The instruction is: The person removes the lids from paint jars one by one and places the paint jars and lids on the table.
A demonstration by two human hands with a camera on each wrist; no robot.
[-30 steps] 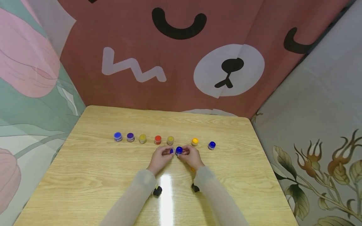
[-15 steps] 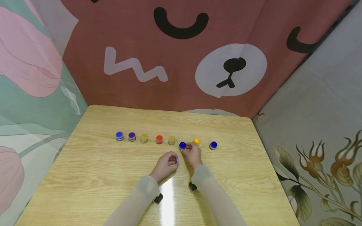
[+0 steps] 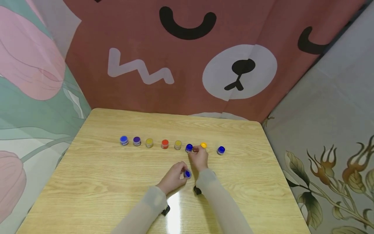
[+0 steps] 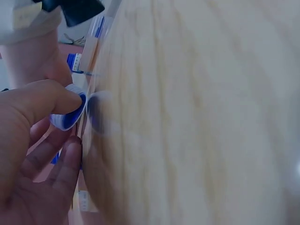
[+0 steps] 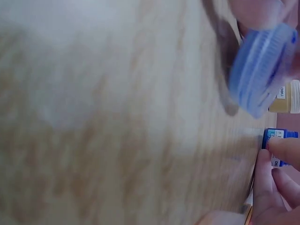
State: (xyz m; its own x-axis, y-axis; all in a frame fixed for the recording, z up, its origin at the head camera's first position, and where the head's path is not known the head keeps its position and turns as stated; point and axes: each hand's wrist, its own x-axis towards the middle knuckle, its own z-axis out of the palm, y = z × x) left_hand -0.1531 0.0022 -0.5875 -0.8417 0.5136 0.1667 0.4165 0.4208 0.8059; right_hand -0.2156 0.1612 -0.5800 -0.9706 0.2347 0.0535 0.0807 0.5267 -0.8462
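My left hand [image 3: 175, 175] pinches a clear screw lid [image 3: 187, 174] with blue paint on its inner face, tilted close over the table. In the left wrist view, the thumb lies across the stained lid [image 4: 70, 110]; its ridged rim [image 5: 258, 70] shows in the right wrist view. Farther back, my right hand [image 3: 199, 159] grips the side of a small blue paint jar [image 3: 189, 148], which stands upright in the row. Thumb and fingers press around this jar's label [image 5: 275, 135] in the right wrist view. An orange-yellow paint jar [image 3: 203, 145] is partly hidden behind the right hand.
Left of the held jar stand an olive-yellow jar [image 3: 178, 145], a red jar [image 3: 165, 144], another yellow jar [image 3: 149, 143], a purple jar [image 3: 137, 141] and a lighter blue jar [image 3: 124, 140]. A dark blue jar [image 3: 221, 150] ends the row at right. Printed curtains enclose the wooden table [image 3: 87, 182].
Hands have parted. The right hand carried the blue jar back into the row beside the olive-yellow one. The left hand drew the lid toward the body and turned its stained inside up.
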